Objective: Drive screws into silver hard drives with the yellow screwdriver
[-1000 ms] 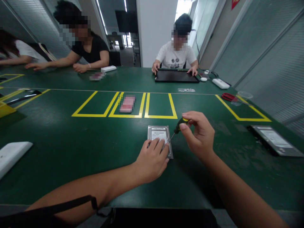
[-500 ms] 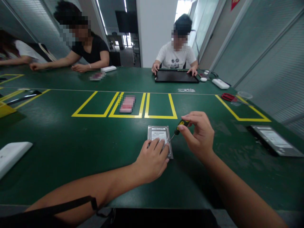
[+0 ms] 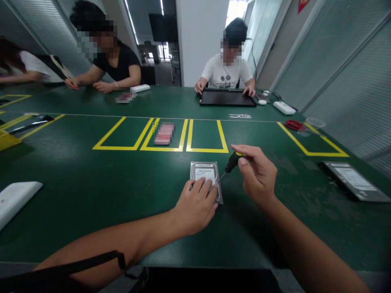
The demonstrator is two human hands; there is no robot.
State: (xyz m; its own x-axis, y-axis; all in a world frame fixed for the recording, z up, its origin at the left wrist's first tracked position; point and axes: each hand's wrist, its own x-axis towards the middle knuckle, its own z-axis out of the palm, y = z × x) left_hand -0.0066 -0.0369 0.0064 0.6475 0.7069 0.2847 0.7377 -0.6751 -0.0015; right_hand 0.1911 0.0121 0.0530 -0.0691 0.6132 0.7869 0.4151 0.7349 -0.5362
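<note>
A silver hard drive (image 3: 204,171) with a white label lies flat on the green table (image 3: 91,183) just in front of me. My left hand (image 3: 195,205) rests on its near half, fingers spread flat and pressing down. My right hand (image 3: 256,175) pinches a small screwdriver (image 3: 231,162) with a black and yellow handle. Its thin tip touches the drive's right edge.
Yellow taped boxes (image 3: 161,136) mark the table beyond the drive. A second drive or dark tray (image 3: 351,179) lies at the right, a white device (image 3: 15,197) at the left. Three people sit at the far side, one with a black laptop (image 3: 227,98).
My right fingers have shifted on the screwdriver handle, turning it slightly. The far-left person's hand has drawn back along the table. My left hand has stayed put.
</note>
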